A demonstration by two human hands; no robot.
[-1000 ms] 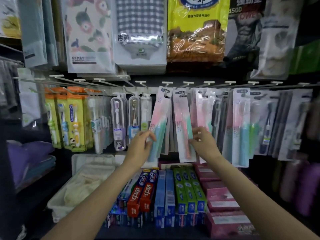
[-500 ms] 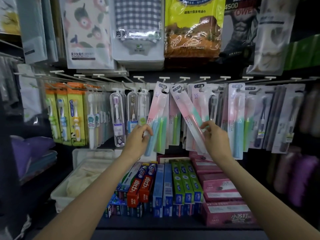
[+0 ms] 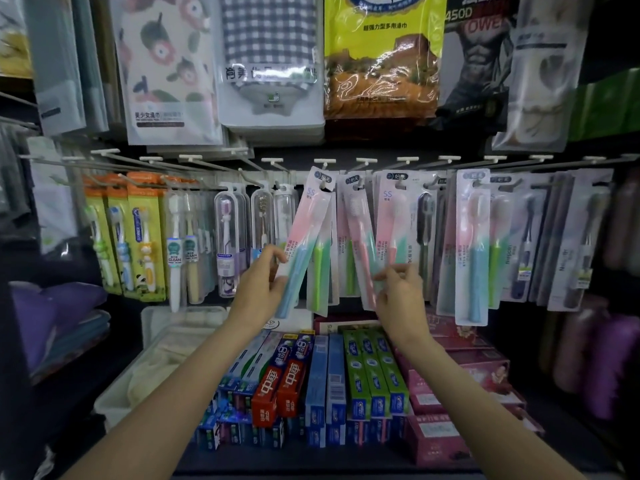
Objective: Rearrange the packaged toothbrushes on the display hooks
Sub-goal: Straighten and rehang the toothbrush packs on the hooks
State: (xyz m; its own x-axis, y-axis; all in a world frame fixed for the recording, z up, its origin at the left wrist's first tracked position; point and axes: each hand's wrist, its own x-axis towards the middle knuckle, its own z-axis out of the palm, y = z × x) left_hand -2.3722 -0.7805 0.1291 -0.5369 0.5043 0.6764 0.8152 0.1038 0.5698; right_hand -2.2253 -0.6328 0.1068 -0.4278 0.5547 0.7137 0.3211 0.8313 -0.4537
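Holding two hanging packs at once is the main exposure here. Your left hand (image 3: pixel 258 292) has its fingers and thumb curled round the lower end of the pink-and-blue pack (image 3: pixel 304 242), which swings out tilted to the left while its top stays on its hook (image 3: pixel 323 184). Your right hand (image 3: pixel 398 292) pinches the lower part of the pink toothbrush pack (image 3: pixel 360 247) on the next hook along; motion blur hides exactly how the fingertips sit, so take that grip as likely, not certain.

Risks, as a judgement:
- Pull down or sideways too hard and the card hole could tear or the pack could jump off the hook.
- A dropped pack would likely land among the toothpaste boxes (image 3: pixel 332 379) on the shelf below.
- The green-handled pack (image 3: pixel 322 271) hangs just behind the tilted one; dragging the front pack could carry it along.
- Neighbouring packs sit close together, so a swing may tangle them.

Position relative to grip: both packs hang above your hands, hook ends up, gripped ends low. Each hand works from the bottom edge, well apart from the hook, so control at the top is weak. The hands themselves are near each other, not touching.
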